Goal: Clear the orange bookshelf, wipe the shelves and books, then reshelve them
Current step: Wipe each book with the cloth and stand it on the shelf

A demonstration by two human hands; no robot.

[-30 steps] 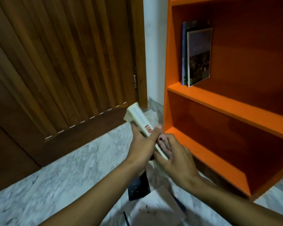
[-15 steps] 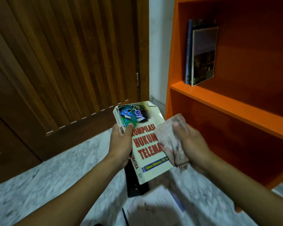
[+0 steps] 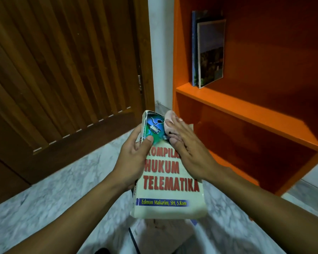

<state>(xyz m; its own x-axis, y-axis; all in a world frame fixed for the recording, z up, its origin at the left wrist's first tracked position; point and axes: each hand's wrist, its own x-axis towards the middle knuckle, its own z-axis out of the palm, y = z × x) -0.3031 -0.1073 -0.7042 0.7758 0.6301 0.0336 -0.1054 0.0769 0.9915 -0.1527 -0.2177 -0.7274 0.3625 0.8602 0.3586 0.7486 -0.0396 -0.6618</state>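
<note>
A cream paperback book [image 3: 170, 187] with red title letters and a blue-green picture at its top faces me, held up in front of the orange bookshelf [image 3: 246, 114]. My left hand [image 3: 134, 158] grips its spine side, thumb on the cover. With flat, straight fingers my right hand [image 3: 189, 153] presses a pinkish cloth [image 3: 170, 123] onto the upper right of the cover. On the upper shelf two thin books [image 3: 208, 50] stand upright against the left wall. The lower shelves hold nothing visible.
A dark wooden slatted door [image 3: 62, 70] fills the left. The floor [image 3: 53, 189] is grey-white marble. Below the held book lie a few items on the floor [image 3: 154, 235], mostly hidden and blurred. A white wall strip [image 3: 161, 52] runs between door and shelf.
The book turned from edge-on to cover facing me and came closer. My right hand brought the cloth from beside the book onto the top of the cover.
</note>
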